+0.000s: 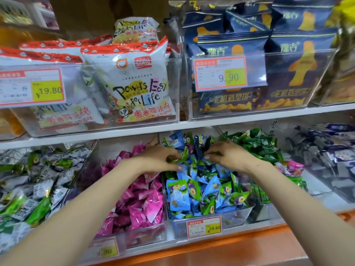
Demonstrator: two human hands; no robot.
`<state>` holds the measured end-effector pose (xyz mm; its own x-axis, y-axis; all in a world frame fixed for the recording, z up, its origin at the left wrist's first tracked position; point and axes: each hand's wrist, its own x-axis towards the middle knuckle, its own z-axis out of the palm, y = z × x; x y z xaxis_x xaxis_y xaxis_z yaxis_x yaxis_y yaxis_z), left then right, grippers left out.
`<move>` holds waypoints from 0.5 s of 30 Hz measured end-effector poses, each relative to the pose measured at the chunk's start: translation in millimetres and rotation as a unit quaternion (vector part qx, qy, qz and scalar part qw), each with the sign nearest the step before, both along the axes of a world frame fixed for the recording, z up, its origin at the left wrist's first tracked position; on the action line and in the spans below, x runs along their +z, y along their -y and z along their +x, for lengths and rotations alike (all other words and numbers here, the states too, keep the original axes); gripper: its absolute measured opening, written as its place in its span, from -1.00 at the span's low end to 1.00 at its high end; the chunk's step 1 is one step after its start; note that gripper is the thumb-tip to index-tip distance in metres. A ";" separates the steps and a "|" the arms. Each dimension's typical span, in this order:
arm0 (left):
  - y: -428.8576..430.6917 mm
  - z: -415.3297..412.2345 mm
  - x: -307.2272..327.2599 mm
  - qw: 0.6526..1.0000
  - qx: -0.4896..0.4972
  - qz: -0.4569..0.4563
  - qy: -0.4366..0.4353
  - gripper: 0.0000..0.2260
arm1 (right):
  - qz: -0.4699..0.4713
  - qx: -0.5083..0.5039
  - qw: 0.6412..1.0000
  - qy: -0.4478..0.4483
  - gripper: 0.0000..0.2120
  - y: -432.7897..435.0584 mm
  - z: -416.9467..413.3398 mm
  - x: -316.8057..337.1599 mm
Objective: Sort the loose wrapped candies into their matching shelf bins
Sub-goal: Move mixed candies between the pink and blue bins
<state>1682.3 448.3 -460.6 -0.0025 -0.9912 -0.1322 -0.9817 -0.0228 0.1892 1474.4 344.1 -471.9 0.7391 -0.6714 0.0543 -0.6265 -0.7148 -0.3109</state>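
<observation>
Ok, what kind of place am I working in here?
Most likely a shop's snack aisle: clear bins of loose wrapped candies on a white shelf, yellow-and-red price tags clipped to the bin fronts, and bagged snacks stacked above. The left hand pinches a green candy.

The clear middle bin (233, 217) holds a heap of blue wrapped candies (177, 198), with bright green wrapped candies (194, 191) mixed all through it. Toward the back of this bin, one green wrapper (177, 160) sits raised above the heap, pinched in the left hand (159, 159). Just left of the middle bin lies a pile of pink candies (143, 206). Just right of it lies a pile of darker green candies (258, 145), with one stray pink candy (290, 167) on top. Further left are white-and-green candies (38, 189); further right are purple-and-white candies (326, 150), which are blurred.
</observation>
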 end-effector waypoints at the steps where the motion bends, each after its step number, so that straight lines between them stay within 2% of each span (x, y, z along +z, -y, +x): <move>1: -3.8 0.0 1.7 1.000 -0.008 0.009 0.013 -0.61 | 0.000 -0.003 1.000 0.002 -0.71 -0.2 0.3 0.3; 4: -13.3 0.9 3.1 0.999 -0.021 0.016 0.042 -0.62 | -0.004 -0.008 1.000 0.021 -0.73 -1.8 2.9 -1.6; 7: -18.7 11.4 -7.3 0.995 -0.047 -0.080 0.025 -0.61 | -0.011 -0.009 0.997 0.074 -0.77 -4.8 10.1 0.3; 10: -30.1 19.6 -21.1 0.982 -0.032 -0.181 -0.033 -0.34 | 0.007 -0.023 0.991 0.131 -0.76 -2.9 25.5 7.8; 13: -38.4 24.2 -30.4 0.966 -0.008 -0.250 -0.066 -0.29 | -0.008 -0.007 0.996 0.094 -0.68 4.3 48.8 14.7; 15: -41.4 25.9 -33.8 0.969 0.005 -0.237 -0.076 -0.27 | -0.001 -0.003 0.998 0.056 -0.62 12.0 67.4 15.3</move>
<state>1708.3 489.7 -494.4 0.0241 -0.9406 0.3387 -0.9416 0.0925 0.3239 1541.8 332.1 -456.6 0.7249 -0.6749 0.1376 -0.5917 -0.7124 -0.3773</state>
